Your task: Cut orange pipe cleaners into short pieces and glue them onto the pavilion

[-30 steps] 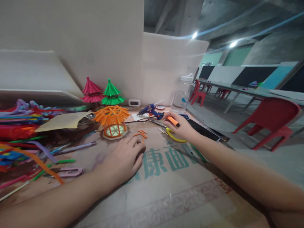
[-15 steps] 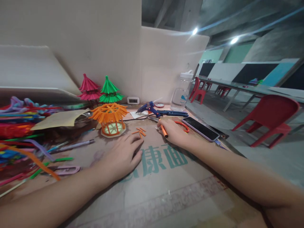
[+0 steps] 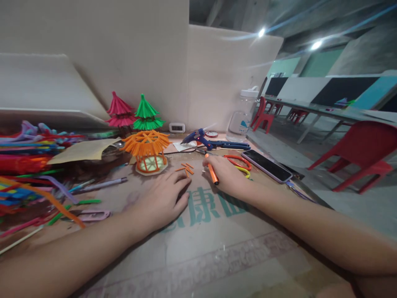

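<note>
Left hand (image 3: pixel 161 200) lies palm-down on the cardboard sheet (image 3: pixel 217 248), fingers loosely spread, gripping nothing; judged a good brace against the sheet sliding. Right hand (image 3: pixel 228 178) sits just beyond, closed around an orange marker (image 3: pixel 211 174) with its dark tip angled down to the sheet; a light grip near the tip would likely give the most control. Cut orange pieces (image 3: pixel 185 168) lie near both sets of fingertips, touching neither; orange pavilion model (image 3: pixel 148 151) behind them, glue gun (image 3: pixel 201 138) farther back.
</note>
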The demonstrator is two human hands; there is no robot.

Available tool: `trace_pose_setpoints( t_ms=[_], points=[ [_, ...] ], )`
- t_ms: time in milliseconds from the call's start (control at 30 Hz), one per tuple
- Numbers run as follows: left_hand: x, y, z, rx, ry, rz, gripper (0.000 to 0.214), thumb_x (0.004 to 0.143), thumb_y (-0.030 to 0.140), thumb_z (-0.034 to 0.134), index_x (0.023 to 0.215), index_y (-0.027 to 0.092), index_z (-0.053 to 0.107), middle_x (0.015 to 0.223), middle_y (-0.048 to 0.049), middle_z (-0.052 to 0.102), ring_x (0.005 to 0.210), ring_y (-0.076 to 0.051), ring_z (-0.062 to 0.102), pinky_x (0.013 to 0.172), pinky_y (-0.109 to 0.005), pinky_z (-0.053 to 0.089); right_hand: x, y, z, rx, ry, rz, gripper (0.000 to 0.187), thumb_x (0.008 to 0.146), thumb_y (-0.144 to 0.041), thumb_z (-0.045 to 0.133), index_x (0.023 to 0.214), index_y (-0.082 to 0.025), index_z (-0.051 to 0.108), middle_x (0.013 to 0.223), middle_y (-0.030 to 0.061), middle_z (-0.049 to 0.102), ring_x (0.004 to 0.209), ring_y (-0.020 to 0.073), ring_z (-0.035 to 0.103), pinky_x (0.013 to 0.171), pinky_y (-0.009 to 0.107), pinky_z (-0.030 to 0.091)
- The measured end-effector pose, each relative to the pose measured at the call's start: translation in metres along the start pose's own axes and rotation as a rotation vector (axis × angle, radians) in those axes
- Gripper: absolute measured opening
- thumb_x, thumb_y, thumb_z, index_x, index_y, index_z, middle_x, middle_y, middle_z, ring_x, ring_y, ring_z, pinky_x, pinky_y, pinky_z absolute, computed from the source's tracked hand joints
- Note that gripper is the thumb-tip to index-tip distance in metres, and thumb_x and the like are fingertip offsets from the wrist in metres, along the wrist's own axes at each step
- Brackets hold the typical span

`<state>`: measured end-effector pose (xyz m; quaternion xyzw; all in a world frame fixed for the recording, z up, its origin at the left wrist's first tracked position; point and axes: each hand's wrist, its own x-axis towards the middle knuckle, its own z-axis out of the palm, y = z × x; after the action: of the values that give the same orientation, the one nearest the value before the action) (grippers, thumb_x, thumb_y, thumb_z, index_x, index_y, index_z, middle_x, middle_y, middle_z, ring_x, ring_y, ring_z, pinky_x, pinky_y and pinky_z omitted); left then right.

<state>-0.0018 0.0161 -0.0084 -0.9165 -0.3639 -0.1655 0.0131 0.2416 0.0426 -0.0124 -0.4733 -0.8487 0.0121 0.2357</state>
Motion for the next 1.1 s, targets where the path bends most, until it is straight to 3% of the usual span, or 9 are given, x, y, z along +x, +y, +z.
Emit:
trace_pose_setpoints(
  t_ms=[300, 500, 633, 767, 900, 1100],
  points=[
    [-0.001, -0.001, 0.004, -0.023, -0.025, -0.04, 0.041, 0.095, 0.027, 0.05, 0.13, 0.014, 0.066, 0.136, -0.0148, 0.062, 0.129, -0.033, 0.054, 0.11, -0.054, 0.045, 0.003, 0.004, 0.008, -0.03, -0.012, -0.095, 0.005, 0.099, -0.022, 0.056, 0.101, -0.018, 0.058, 0.098, 0.0102, 0.068, 0.093, 0.0258, 0.059, 0.08, 0.036, 0.041],
    [-0.004, 0.002, 0.002, -0.032, -0.048, -0.072, 0.04, 0.095, 0.023, 0.052, 0.131, 0.015, 0.065, 0.137, -0.0142, 0.06, 0.129, -0.033, 0.053, 0.11, -0.054, 0.045, -0.002, -0.011, 0.006, 0.006, -0.073, -0.007, 0.005, 0.099, -0.022, 0.054, 0.102, -0.018, 0.056, 0.088, 0.0083, 0.068, 0.082, 0.0239, 0.06, 0.07, 0.033, 0.038],
    [-0.004, 0.001, 0.002, -0.064, -0.041, -0.069, 0.038, 0.095, 0.021, 0.052, 0.131, 0.017, 0.064, 0.135, -0.0132, 0.061, 0.128, -0.032, 0.053, 0.108, -0.054, 0.046, -0.007, -0.033, 0.003, 0.166, -0.132, 0.029, 0.007, 0.094, -0.018, 0.056, 0.101, -0.021, 0.055, 0.095, 0.0077, 0.069, 0.084, 0.023, 0.062, 0.072, 0.033, 0.042],
    [-0.003, 0.0, 0.003, -0.092, -0.015, -0.035, 0.036, 0.095, 0.019, 0.052, 0.128, 0.02, 0.064, 0.131, -0.0114, 0.061, 0.126, -0.03, 0.054, 0.107, -0.052, 0.045, -0.011, -0.042, 0.0, 0.381, -0.139, 0.091, 0.006, 0.093, -0.023, 0.057, 0.098, -0.023, 0.053, 0.087, 0.0032, 0.066, 0.077, 0.0197, 0.06, 0.07, 0.031, 0.044],
    [-0.003, 0.003, 0.001, -0.052, -0.006, -0.038, 0.022, 0.095, 0.022, 0.055, 0.113, 0.018, 0.066, 0.12, -0.0119, 0.063, 0.118, -0.03, 0.056, 0.101, -0.05, 0.048, -0.013, -0.035, -0.001, 0.57, -0.133, 0.035, 0.007, 0.095, -0.024, 0.054, 0.1, -0.023, 0.05, 0.09, 0.0011, 0.065, 0.079, 0.0174, 0.061, 0.073, 0.03, 0.046],
    [-0.003, 0.009, -0.004, 0.026, 0.017, -0.042, 0.013, 0.096, 0.027, 0.057, 0.093, 0.016, 0.064, 0.101, -0.0104, 0.063, 0.101, -0.029, 0.059, 0.089, -0.048, 0.051, -0.016, -0.044, -0.01, 0.615, -0.332, 0.01, 0.022, 0.086, -0.019, 0.067, 0.1, -0.023, 0.05, 0.096, 0.0021, 0.063, 0.082, 0.0172, 0.058, 0.074, 0.029, 0.046]
  ],
)
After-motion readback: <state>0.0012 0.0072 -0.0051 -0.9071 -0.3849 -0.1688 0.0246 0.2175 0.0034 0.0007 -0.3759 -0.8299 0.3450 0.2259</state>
